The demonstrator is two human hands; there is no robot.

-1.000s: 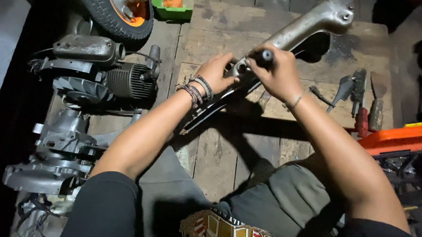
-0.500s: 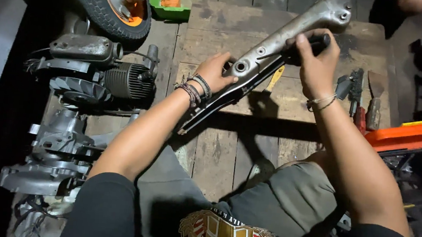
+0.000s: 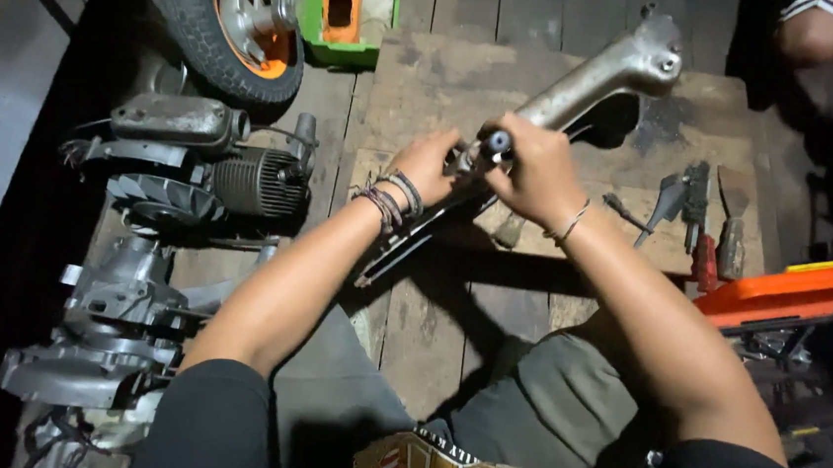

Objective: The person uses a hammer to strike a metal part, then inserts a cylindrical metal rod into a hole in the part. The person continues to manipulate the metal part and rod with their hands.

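Grey metal arm [image 3: 597, 80] gripped by both hands [image 3: 540, 174], apparently.

Engine block [image 3: 204, 168] left; wheel [image 3: 240, 22], green box [image 3: 350, 11] above; orange toolbox [image 3: 789, 288], pliers [image 3: 687, 201] right.

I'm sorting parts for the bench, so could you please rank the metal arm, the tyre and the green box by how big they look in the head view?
1. Metal arm, longest.
2. Tyre, partly cut off, so unsure.
3. Green box, smallest.
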